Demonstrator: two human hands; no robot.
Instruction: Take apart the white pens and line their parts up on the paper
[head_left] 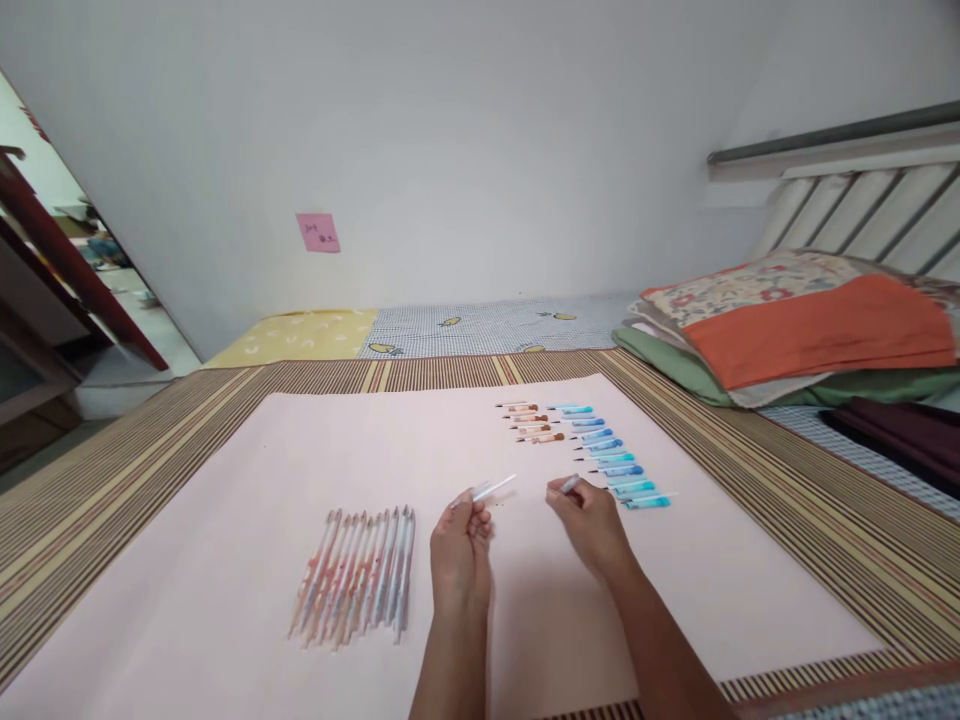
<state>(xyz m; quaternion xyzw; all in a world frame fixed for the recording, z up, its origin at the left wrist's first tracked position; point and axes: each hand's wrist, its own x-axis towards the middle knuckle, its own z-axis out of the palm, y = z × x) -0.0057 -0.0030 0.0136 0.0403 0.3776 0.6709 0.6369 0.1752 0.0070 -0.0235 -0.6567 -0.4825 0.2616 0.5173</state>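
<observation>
Above the pale pink sheet (225,480), the left hand (459,550) is pinching a whitish tube (493,488), the right hand (591,518) a small greyish piece (570,484).

Left-hand row of pens (350,575): plastic barrels, smooth, a bit glossy. Blue pen parts (615,458) and brown pen parts (536,429): plastic, smooth, shiny. Tube (495,487): pale smooth plastic. Big pink sheet (225,560): paper-like, matt, smooth. Striped mat (187,420): woven look, ribbed, matt. Pillow (825,330): soft cloth. Sticky note (318,232): matt paper. Wall (510,150): smooth, matt. Rail (832,135): looks metal, dull.
</observation>
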